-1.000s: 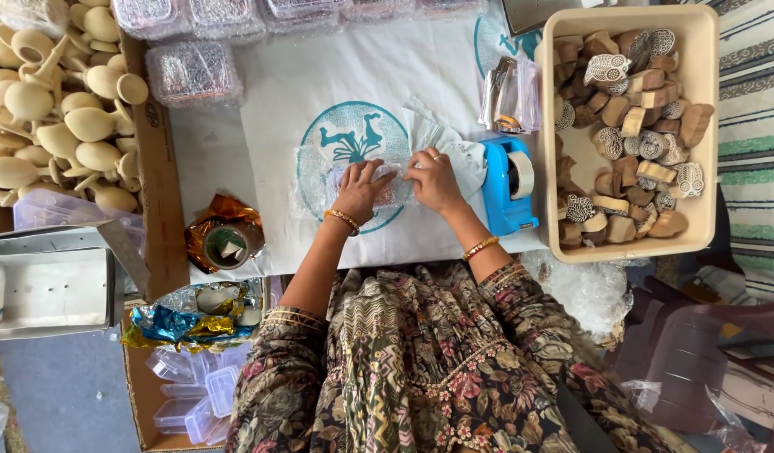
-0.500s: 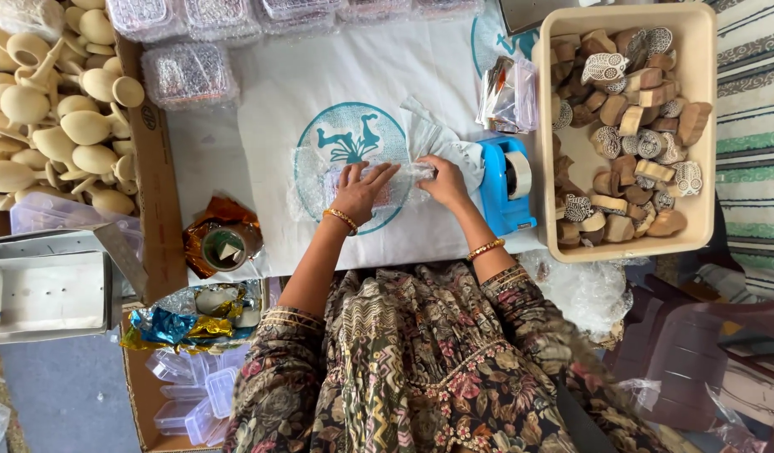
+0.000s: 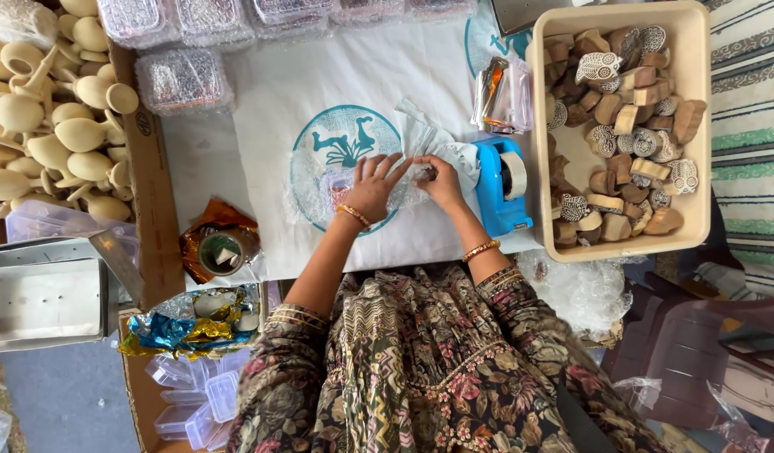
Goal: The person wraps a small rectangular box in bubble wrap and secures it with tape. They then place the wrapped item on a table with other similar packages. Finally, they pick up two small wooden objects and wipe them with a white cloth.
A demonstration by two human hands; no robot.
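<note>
1. Far left there's a cardboard box [image 3: 148,210] packed with pale wooden spoons [image 3: 47,126], and a grey metal tray [image 3: 43,294] sits below it.
2. Near the desk's front edge is a little round cup [image 3: 221,253] on crinkly orange foil.
3. The desk [image 3: 269,101] has a white cloth with a teal round print on it, and clear plastic tubs [image 3: 181,80] line the far edge.
4. Left hand [image 3: 372,186] lies flat with fingers spread, pressing down on a bubble-wrap bundle [image 3: 341,184] right over the teal print.
5. Right hand [image 3: 441,180] is just beside it, fingers curled in and pinching the bundle's wrap at its right end; can't tell what's inside.
6. A blue tape dispenser [image 3: 502,186] sits just right of that hand.
7. Far right, a beige tray [image 3: 697,126] is full of carved wooden blocks [image 3: 630,126].
</note>
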